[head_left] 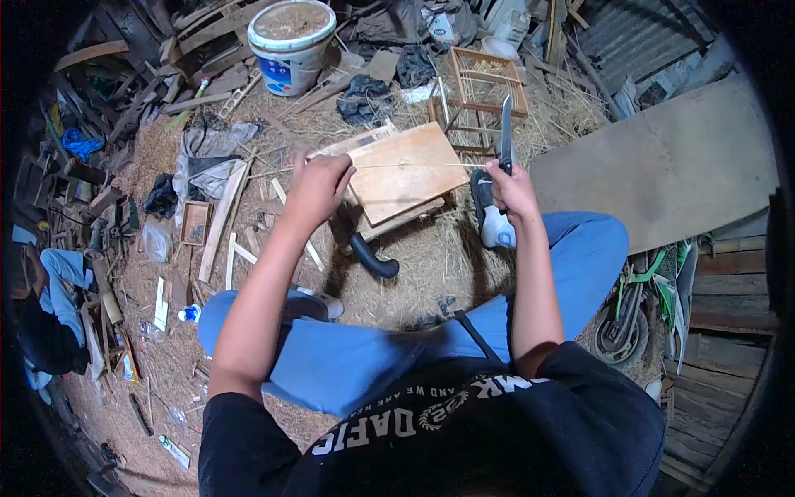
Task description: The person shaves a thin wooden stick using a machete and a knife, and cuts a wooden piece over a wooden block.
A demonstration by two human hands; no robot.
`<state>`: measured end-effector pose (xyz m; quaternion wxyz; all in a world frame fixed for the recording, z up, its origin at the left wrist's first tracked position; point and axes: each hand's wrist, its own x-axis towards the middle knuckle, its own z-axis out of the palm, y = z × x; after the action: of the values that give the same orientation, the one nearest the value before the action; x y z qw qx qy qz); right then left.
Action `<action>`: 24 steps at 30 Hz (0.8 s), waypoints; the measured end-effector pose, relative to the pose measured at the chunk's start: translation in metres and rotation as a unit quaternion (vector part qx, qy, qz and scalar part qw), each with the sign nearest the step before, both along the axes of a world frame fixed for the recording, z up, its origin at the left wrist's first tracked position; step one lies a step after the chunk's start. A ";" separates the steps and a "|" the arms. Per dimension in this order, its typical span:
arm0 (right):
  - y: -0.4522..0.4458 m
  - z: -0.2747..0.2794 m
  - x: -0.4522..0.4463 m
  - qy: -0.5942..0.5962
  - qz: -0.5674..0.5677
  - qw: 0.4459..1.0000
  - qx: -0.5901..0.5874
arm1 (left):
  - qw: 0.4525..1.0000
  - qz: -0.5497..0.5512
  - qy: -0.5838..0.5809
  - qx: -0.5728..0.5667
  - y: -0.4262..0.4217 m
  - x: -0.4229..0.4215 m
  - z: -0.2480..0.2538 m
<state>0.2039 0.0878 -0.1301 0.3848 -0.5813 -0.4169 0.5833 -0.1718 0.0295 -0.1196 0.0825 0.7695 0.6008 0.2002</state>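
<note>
Across the front of me runs a thin bamboo strip (431,164), stretched over a wooden board (406,195). My left hand (319,189) is closed on the strip near the board's left edge, and a bit of it sticks out beyond my fingers. In my closed right hand (515,192) is a knife (506,128), its black handle in my fist and its blade pointing up and away. The strip's right end reaches my right hand; whether the fingers pinch it or the knife touches it, I cannot tell. A curved black handle (374,258) lies below the board.
A small wooden cage-like frame (489,81) stands behind the board. A white bucket (291,58) sits at the back. Wood strips (224,219) and a small box (196,224) lie left on straw. A large panel (662,166) is at right. Another person (62,290) sits far left.
</note>
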 end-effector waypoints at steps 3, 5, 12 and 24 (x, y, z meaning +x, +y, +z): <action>0.000 -0.014 0.000 -0.040 -0.022 0.999 0.007 | 0.997 -0.005 -0.054 -0.058 -0.015 0.009 -0.029; 0.004 -0.027 -0.004 -0.159 -0.073 0.984 0.032 | 0.983 0.045 -0.107 -0.142 -0.025 0.019 -0.047; -0.028 -0.099 -0.051 -0.317 0.101 0.928 0.167 | 0.953 0.090 -0.194 -0.216 -0.049 0.025 -0.159; -0.077 -0.111 -0.132 -0.461 0.288 0.830 0.123 | 0.967 0.127 -0.155 -0.157 -0.030 0.033 -0.155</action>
<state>0.0715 0.0110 -0.2411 0.0313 -0.5843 -0.7628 0.2754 -0.1386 -0.0007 -0.2751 0.2688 0.6239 0.6972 0.2288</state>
